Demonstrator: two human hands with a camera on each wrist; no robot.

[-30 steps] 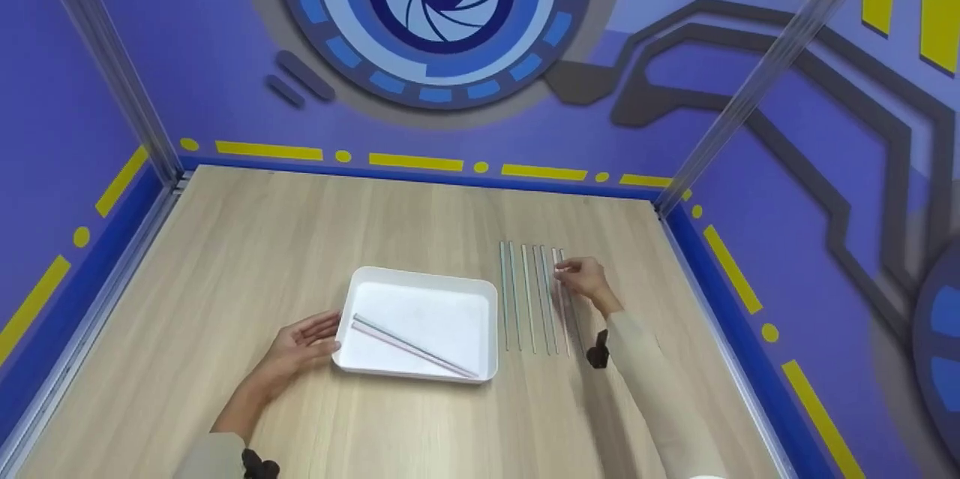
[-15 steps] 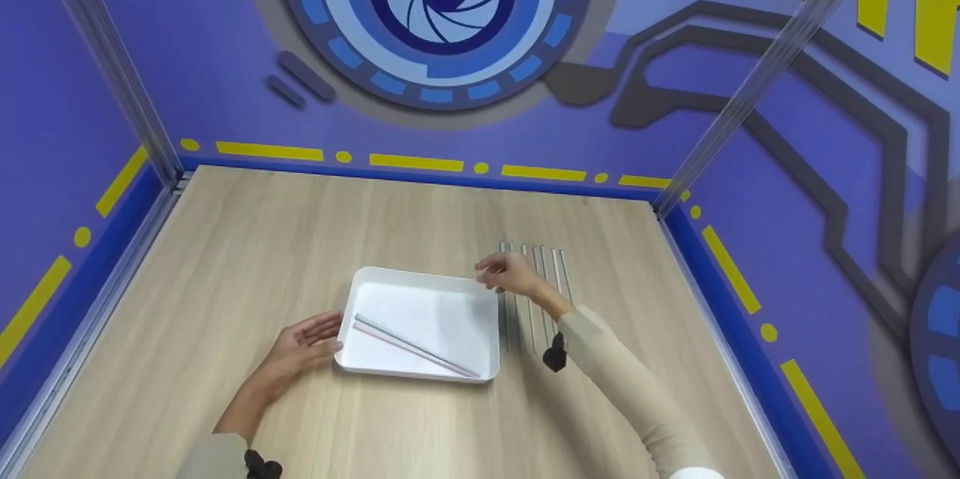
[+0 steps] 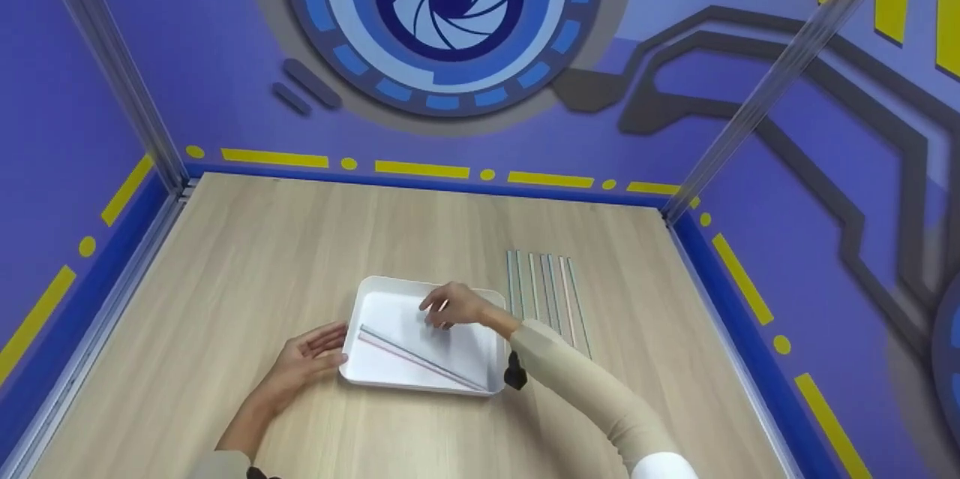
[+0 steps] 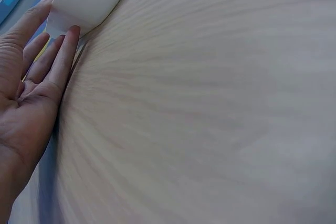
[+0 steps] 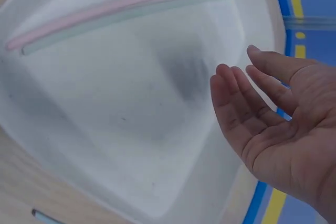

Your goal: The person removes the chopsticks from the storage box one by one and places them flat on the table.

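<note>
A white tray (image 3: 390, 306) sits on the wooden table with a pink straw (image 5: 121, 10) and a green straw (image 5: 126, 19) lying slantwise in it, close together. My left hand (image 3: 300, 363) is at the tray's left end, fingers extended and fingertips at its outer wall. In the left wrist view the thumb (image 4: 39, 14) reaches up along that wall. Over the tray's upper right part hovers my right hand (image 3: 461, 305), fingers loosely bent and nothing between them; its shadow falls on the tray floor.
Several thin straws (image 3: 566, 295) in pale colours lie side by side to the right of the tray, their lower ends partly hidden by the right sleeve (image 3: 577, 374). Purple panels (image 3: 420, 141) with metal corner posts enclose the table.
My right hand has moved left from the rightmost straws of the row to above the tray. The left hand stays at the tray's left end. The view has shifted slightly.
</note>
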